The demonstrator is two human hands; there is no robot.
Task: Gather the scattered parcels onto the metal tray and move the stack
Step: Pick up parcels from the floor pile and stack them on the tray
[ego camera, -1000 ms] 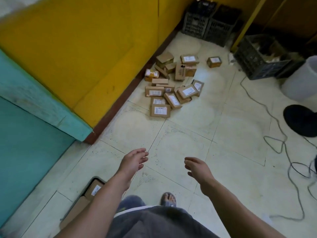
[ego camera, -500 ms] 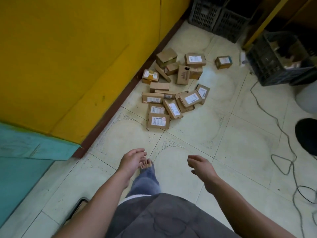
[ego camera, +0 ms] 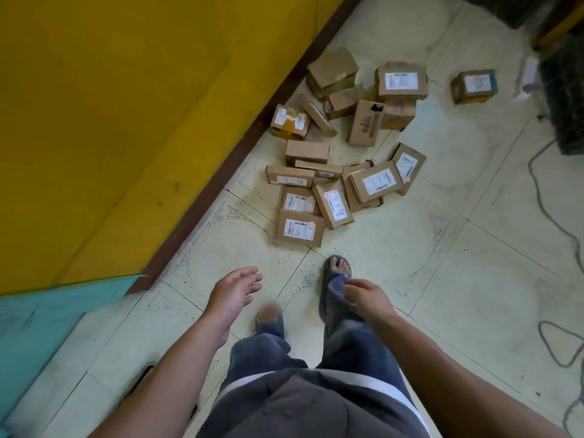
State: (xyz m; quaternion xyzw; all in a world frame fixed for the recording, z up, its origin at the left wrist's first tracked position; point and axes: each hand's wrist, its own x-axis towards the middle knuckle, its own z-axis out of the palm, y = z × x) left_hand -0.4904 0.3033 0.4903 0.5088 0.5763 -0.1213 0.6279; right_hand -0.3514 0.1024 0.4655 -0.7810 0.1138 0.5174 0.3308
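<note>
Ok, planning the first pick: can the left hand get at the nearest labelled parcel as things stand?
Probably not yet: the left hand hangs open, short of the nearest parcel, but only bare floor lies between them, so a step and a crouch should do.

Scattered parcels [ego camera: 344, 159] on tiled floor [ego camera: 442, 279]

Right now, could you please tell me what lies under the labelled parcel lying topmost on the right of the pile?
The labelled parcel rests on another cardboard box, whose left and near edges stick out. Most of that box's top, and any label there, is covered.
</note>
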